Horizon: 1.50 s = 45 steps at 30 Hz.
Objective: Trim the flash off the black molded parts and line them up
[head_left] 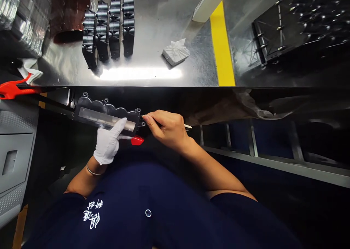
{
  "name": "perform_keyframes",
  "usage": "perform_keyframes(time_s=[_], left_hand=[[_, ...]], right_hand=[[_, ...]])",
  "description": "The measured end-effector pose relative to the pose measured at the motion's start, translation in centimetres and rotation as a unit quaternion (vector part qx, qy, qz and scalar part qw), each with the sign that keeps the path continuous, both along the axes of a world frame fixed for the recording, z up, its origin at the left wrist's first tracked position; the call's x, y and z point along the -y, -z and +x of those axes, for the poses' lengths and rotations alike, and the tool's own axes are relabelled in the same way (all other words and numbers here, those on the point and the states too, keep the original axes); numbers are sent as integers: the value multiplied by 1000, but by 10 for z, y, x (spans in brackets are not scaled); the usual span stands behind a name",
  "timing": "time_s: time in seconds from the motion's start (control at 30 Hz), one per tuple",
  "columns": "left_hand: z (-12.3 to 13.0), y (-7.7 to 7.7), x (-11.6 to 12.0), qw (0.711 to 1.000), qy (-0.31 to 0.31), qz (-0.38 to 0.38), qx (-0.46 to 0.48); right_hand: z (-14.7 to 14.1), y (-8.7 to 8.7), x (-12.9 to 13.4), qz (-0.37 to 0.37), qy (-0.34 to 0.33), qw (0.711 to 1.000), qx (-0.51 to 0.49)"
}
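Note:
My left hand (108, 141), in a white glove, is closed on a black plastic cover (95, 107) with a scalloped edge, ring-shaped lugs and a flat metallic strip along its face. The cover is held tilted in front of the table's edge, my thumb lying on the strip. In my bare right hand (168, 128) is a slim tool whose pale end (188, 127) sticks out behind the palm. Its thin tip is at the cover's right end; whether it touches is hard to tell. A red piece (137, 140) shows below the cover, mostly hidden.
On the metal table (153, 23) stand several black ribbed parts (115, 26), a crumpled white tissue pack (175, 53) and a white bottle (210, 3). Yellow tape (222, 48) crosses it. More black parts (322, 19) lie right. A red-handled item (12, 89) juts out left, above a grey cabinet (16, 147).

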<state>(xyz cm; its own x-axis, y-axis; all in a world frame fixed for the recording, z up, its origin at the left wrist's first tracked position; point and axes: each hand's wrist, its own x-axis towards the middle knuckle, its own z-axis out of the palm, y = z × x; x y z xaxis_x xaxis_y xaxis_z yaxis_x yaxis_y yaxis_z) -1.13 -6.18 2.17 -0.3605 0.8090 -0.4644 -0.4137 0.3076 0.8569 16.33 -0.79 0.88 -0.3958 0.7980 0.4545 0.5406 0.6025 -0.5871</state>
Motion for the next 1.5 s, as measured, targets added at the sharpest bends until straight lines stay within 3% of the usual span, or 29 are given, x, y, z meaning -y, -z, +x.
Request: perform_keyframes(time_s=[0.17,0.37,0.43,0.53,0.6,0.73,0.83,1.2,1.5], left_hand=[[3,-4,0,1000,4,-7,-7],[4,-15,-1,999,31,-32,-9],[3,-16,-1,998,47,-38,-13],[-3,-14,-3,994,104,-45,4],[-8,-10,-5,988,143,-54,24],[-15,-1,-9,975,189,-65,95],[-17,6,-9,969,200,-67,130],[-15,7,-10,967,193,-77,145],[-12,9,-9,965,189,-74,163]], right_hand=[[-3,2,3,1,8,1000,4],[4,-6,0,-80,-26,996,32],[14,-14,-7,-131,-105,984,67],[28,-30,-19,-191,-310,923,127],[34,-38,-25,-174,-354,909,138],[35,-39,-28,-58,-262,952,150],[30,-34,-28,-23,-251,950,186],[28,-29,-30,-21,-253,947,198],[29,-23,-36,-93,-295,936,169]])
